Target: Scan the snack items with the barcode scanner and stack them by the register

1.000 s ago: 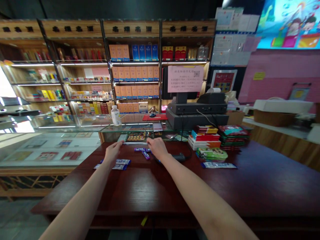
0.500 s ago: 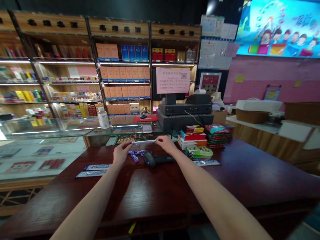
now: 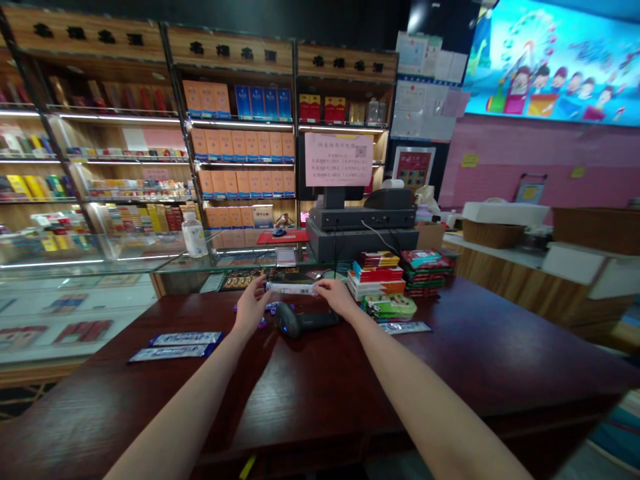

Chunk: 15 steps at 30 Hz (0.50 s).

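Observation:
A long, narrow white packet (image 3: 293, 289) is stretched level between my two hands above the far part of the counter, its printed side facing me. My right hand (image 3: 337, 297) pinches its right end. At the left end, my left hand (image 3: 253, 303) has its thumb and fingertips on the packet, partly hiding that tip. Just below the packet lies a black barcode scanner (image 3: 305, 321) with a small blue light. Small purple-wrapped snacks (image 3: 273, 307) lie behind it, partly covered by my left hand and the scanner.
Two silvery-blue long packets (image 3: 173, 351) lie on the dark wooden counter (image 3: 280, 393) at left. Another long packet (image 3: 406, 327) is at right, near green packs (image 3: 390, 307), stacked boxes (image 3: 376, 283) and dark red-green packs (image 3: 427, 273). Behind stand a cash register (image 3: 360, 233) and a bottle (image 3: 194, 237).
The held packet has turned so its printed face shows. My left hand's fingers have lifted and spread slightly. The view has shifted a little to the right.

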### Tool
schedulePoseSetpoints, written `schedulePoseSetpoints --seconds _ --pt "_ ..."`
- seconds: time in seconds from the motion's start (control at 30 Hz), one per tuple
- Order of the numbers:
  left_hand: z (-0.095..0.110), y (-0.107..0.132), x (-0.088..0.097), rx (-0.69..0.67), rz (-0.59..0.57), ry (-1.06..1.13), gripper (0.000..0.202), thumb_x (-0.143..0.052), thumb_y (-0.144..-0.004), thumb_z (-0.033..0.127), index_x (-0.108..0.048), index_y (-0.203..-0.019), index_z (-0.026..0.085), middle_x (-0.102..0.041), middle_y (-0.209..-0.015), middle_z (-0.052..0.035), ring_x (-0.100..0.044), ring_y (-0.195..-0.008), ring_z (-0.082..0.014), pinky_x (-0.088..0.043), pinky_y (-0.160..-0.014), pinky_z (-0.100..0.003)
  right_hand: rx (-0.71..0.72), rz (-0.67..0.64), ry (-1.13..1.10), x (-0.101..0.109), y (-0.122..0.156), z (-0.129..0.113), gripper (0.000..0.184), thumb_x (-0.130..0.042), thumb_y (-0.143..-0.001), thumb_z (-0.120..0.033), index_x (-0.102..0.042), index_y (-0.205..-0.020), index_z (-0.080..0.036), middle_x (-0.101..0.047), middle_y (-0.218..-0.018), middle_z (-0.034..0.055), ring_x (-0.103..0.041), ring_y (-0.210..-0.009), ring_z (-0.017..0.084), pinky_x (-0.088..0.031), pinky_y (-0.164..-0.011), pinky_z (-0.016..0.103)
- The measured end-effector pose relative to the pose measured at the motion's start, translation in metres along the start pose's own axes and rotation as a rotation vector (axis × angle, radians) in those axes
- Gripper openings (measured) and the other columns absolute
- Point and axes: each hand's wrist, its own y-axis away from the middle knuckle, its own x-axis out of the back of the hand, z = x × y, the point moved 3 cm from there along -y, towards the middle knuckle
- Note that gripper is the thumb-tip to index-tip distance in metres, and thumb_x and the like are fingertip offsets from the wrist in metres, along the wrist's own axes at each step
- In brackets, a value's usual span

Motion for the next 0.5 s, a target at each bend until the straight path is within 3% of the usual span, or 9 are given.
schedulePoseSetpoints --seconds 0.17,0.33,0.5 --pt "0.021 0.010 0.000 -0.349 -0.096 -0.318 0.056 -0.062 -0.086 0.028 -0.051 -0.141 0.029 -0.057 -0.142 -0.0056 -0.054 -0.130 -0.0238 -0.044 -0.110 -0.041 -0.034 0.024 -0.010 0.000 -0.004 0.009 0.020 -0.063 -0.082 -0.027 -0.078 -0.094 -0.021 -0.078 -0.086 0.0031 -0.072 -0.087 0.023 -0.053 -0.083 0.033" --pt "0.032 0.018 0.000 -0.441 -0.142 -0.718 0.042 -0.055 -0.093 0.029 -0.059 -0.135 0.028 -0.064 -0.135 -0.0071 -0.062 -0.118 -0.0282 -0.050 -0.094 -0.042 -0.056 0.018 -0.024 -0.001 -0.002 0.017 0.021 -0.064 -0.082 -0.028 -0.079 -0.096 -0.023 -0.078 -0.083 0.0017 -0.072 -0.085 0.023 -0.055 -0.082 0.033" --pt "0.034 0.025 -0.001 -0.481 -0.159 -0.817 0.037 -0.054 -0.094 0.031 -0.063 -0.131 0.029 -0.069 -0.130 -0.0061 -0.067 -0.110 -0.0284 -0.047 -0.092 -0.042 -0.069 0.002 -0.028 -0.004 0.004 0.020 0.022 -0.064 -0.083 -0.028 -0.079 -0.099 -0.025 -0.079 -0.087 0.0012 -0.073 -0.085 0.022 -0.055 -0.082 0.032"
